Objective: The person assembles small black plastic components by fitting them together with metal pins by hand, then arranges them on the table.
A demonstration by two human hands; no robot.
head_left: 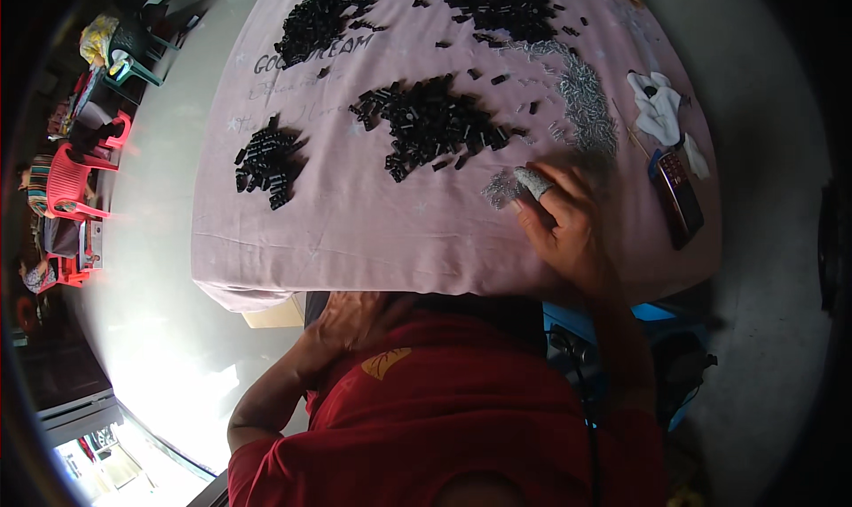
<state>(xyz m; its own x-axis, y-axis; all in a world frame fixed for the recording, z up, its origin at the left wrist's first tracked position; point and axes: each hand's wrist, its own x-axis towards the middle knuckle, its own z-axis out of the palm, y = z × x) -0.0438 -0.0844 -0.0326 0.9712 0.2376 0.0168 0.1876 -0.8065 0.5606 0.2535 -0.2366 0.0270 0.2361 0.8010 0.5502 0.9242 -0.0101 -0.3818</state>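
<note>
On the pink cloth, my right hand point(566, 216) reaches to a small cluster of thin silver metal pieces point(499, 190), which look like screws or pins. A grey cover point(532, 182) sits on one finger. Thumb and covered finger are apart at the cluster's edge, with nothing plainly held between them. A larger band of the same silver pieces point(587, 108) lies just beyond. My left hand point(348, 319) is low at the table's front edge, against my lap, its fingers partly hidden and blurred. Nearest it on the cloth is a small heap of short black parts point(269, 163).
A middle heap of black parts point(430, 124) and a big far heap point(497, 6) share the cloth-covered table point(355, 250). At the right lie a white glove point(657, 108) and a dark phone-like device point(678, 196). Red chairs point(75, 183) stand off to the left.
</note>
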